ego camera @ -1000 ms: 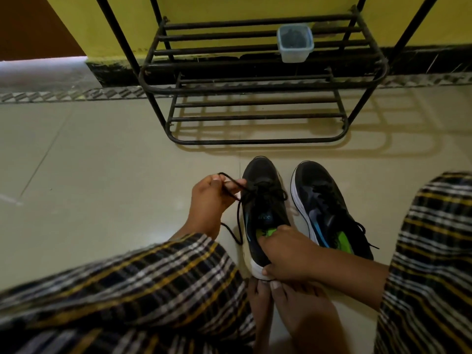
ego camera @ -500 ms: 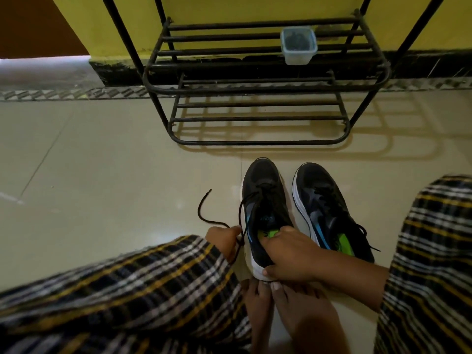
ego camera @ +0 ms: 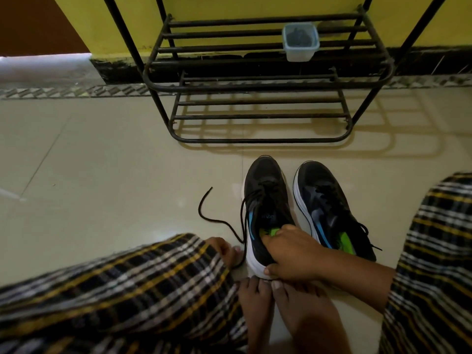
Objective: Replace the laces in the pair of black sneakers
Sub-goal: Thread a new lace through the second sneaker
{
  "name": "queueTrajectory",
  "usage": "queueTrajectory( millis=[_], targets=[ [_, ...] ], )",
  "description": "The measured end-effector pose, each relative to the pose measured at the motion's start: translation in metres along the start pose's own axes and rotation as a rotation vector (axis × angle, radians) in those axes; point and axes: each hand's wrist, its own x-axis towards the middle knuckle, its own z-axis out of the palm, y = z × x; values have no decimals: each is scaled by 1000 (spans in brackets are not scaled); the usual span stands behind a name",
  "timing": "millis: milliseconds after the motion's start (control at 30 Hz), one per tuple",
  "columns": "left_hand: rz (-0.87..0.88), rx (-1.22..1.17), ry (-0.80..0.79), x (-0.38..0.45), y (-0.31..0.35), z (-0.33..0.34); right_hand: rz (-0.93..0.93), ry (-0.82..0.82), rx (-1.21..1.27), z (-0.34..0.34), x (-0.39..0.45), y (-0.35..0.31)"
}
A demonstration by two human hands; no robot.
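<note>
We locate the left sneaker [ego camera: 265, 200] on the tiled floor [ego camera: 102, 162], just beside the right sneaker [ego camera: 329, 210]. Its loose black lace [ego camera: 212, 218] trails over the floor to our left hand [ego camera: 224, 251], which is half hidden by the plaid trouser leg [ego camera: 127, 284]; we cannot tell its grasp. Our right hand [ego camera: 293, 254] grips the left sneaker's heel collar. Behind stands a black metal rack [ego camera: 255, 85] holding a plastic container [ego camera: 300, 42].

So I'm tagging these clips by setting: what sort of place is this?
Probably a home entryway or hallway. A black metal shoe rack stands against a yellow wall, and the person sits barefoot on a tiled floor with the sneakers.
</note>
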Motion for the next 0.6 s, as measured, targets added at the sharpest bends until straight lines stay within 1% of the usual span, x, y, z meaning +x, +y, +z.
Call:
queueTrajectory(
  millis=[33, 133, 233, 300, 467, 500, 533, 600],
  targets=[
    [31, 100, 26, 7, -2, -5, -2, -4, -1, 1, 0, 0],
    [43, 279, 74, 34, -18, -16, -10, -13, -8, 2, 0, 1],
    [193, 457, 71, 46, -28, -17, -9, -22, 7, 2, 0, 2],
    [239, 522, 72, 47, -31, -13, -8, -19, 14, 2, 0, 2],
    [258, 619, 156, 48, -45, -4, -2, -23, -2, 1, 0, 1],
    [242, 620, 174, 51, -46, -4, -1, -22, 3, 1, -1, 1],
    [209, 566, 199, 52, -44, -5, 0, -22, 6, 0, -1, 0],
    [86, 294, 276, 52, -35, -13, 4, -4, 14, 1, -1, 0]
  ],
)
